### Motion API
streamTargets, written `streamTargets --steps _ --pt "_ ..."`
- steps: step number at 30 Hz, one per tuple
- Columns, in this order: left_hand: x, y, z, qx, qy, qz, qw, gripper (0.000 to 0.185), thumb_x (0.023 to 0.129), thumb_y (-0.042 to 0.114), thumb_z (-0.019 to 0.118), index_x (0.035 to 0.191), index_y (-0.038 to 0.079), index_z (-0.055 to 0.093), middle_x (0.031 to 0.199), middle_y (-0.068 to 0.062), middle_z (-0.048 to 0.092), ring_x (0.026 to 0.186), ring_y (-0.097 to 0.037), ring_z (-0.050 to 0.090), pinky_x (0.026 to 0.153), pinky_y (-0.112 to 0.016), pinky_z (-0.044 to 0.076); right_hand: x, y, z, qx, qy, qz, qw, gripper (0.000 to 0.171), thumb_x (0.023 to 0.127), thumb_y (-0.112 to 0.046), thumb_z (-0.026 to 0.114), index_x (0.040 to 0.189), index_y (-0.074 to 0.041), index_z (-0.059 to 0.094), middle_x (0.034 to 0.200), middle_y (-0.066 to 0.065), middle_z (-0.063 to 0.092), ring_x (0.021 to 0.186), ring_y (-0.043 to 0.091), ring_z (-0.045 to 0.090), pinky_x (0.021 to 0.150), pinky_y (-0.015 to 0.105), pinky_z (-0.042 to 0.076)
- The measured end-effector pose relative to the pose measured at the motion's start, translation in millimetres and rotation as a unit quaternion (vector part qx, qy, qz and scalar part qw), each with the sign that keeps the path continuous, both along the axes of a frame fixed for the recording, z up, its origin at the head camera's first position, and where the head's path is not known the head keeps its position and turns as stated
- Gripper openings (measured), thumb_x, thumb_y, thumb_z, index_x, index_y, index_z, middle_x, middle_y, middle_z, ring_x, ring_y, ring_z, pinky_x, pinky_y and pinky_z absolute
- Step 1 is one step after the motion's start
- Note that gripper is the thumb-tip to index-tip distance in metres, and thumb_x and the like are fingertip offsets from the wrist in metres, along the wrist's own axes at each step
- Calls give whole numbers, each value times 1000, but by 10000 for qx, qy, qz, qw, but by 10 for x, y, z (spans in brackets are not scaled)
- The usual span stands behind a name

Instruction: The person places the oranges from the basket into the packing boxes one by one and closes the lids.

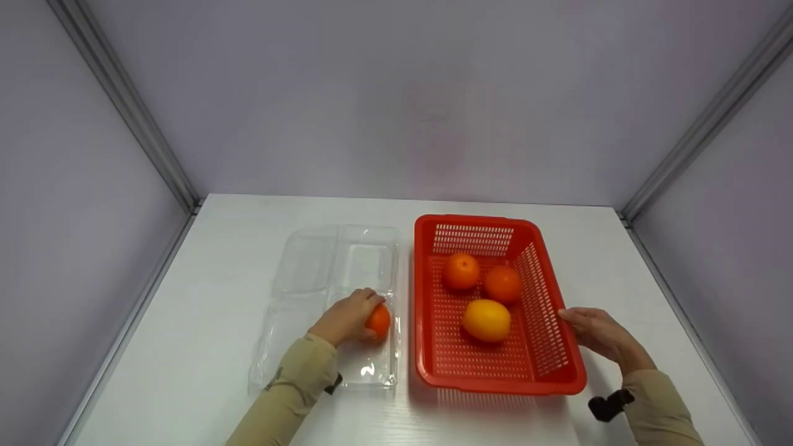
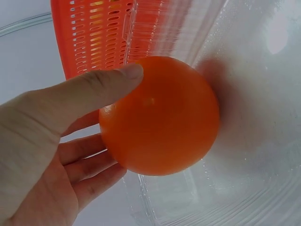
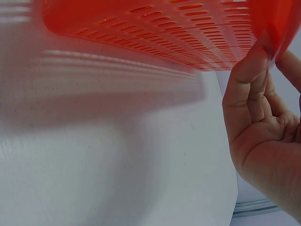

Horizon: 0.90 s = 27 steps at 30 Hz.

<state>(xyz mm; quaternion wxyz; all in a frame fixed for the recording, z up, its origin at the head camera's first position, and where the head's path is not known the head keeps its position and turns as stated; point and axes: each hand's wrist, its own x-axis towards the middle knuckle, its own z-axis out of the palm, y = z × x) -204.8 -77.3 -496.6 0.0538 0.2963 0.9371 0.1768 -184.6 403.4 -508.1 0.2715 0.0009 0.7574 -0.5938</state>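
A person's left hand grips an orange inside the near right compartment of a clear plastic tray. In the left wrist view the thumb lies across the top of the fruit while the other fingers curl beneath it, the fruit sitting just beyond the palm against the tray's wall. The right hand rests against the right rim of a red basket, its fingertips touching the rim's underside, fingers lightly bent. Inside the basket, well clear of those fingers, lie two oranges and a yellow-orange fruit.
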Motion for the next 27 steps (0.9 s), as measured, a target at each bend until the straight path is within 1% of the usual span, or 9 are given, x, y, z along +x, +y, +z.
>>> streamTargets --steps 8,13,17,23,27 --pt "-9 20 23 -157 123 57 9998 51 80 21 76 125 2 59 121 -16 61 108 -32 60 91 -45 55 1 -2 -1 -66 6 15 10000 46 103 -29 43 126 9 54 102 -5 73 94 13 71 87 28 57" --pt "-9 20 34 -77 201 5 9998 47 82 20 73 123 2 60 119 -17 62 108 -34 60 91 -46 55 -1 3 -7 -67 13 43 10000 47 103 -29 43 128 9 52 102 -4 73 95 13 72 87 29 57" --pt "-11 24 47 -30 274 -47 9996 45 83 19 72 123 1 59 118 -16 62 107 -32 60 90 -45 56 -7 5 -11 -51 21 34 10000 48 102 -30 43 128 10 52 102 -5 73 94 13 72 87 29 57" --pt "-7 38 79 21 419 -49 9991 42 84 18 70 121 3 60 117 -14 63 107 -30 61 89 -43 56 -7 9 -18 51 40 -29 10000 46 102 -31 45 125 7 55 100 -6 73 90 11 71 85 28 57" --pt "-2 44 97 102 523 -57 9986 41 84 18 70 121 2 60 116 -14 63 108 -31 61 90 -43 56 -3 15 -12 -35 21 29 10000 44 102 -31 44 124 5 56 101 -6 72 92 11 71 86 28 57"
